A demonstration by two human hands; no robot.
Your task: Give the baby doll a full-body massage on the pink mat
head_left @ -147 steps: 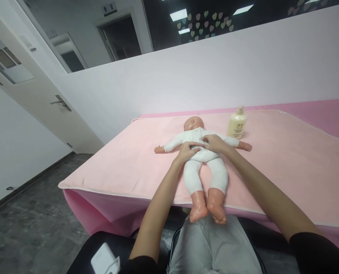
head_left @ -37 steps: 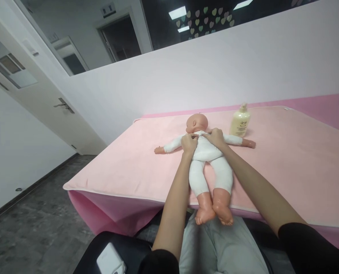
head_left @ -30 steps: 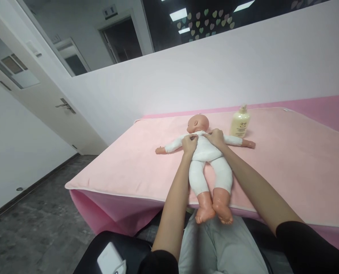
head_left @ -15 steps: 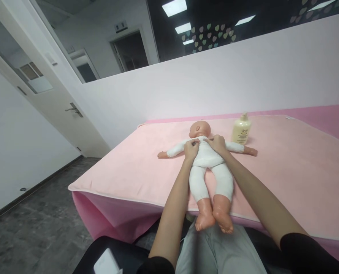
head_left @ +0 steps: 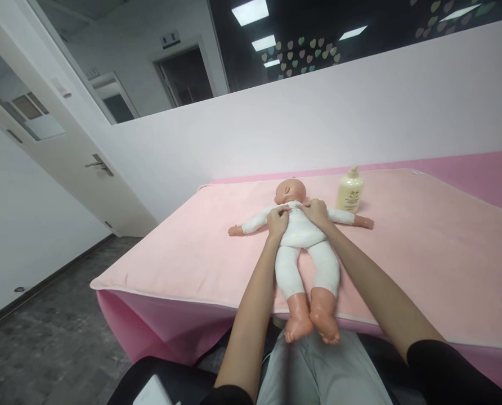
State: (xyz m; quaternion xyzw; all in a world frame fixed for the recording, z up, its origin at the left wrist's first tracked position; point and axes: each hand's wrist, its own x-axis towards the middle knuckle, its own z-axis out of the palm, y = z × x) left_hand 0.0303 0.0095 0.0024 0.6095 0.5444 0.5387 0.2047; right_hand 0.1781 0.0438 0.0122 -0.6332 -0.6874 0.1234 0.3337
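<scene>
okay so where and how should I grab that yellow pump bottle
Best grip is probably the body of the pump bottle, from its right side: it stands upright, that side faces bare blanket, while the doll's arm crosses in front. The pump top looks narrower.

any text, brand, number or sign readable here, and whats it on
No text can be read for certain.
Pale yellow pump bottle: dark print on its front, too small and blurred.
Small grey sign above the dark doorway behind the glass: too blurred.
Small white tag at the pale pink cloth's far edge: too small.
</scene>
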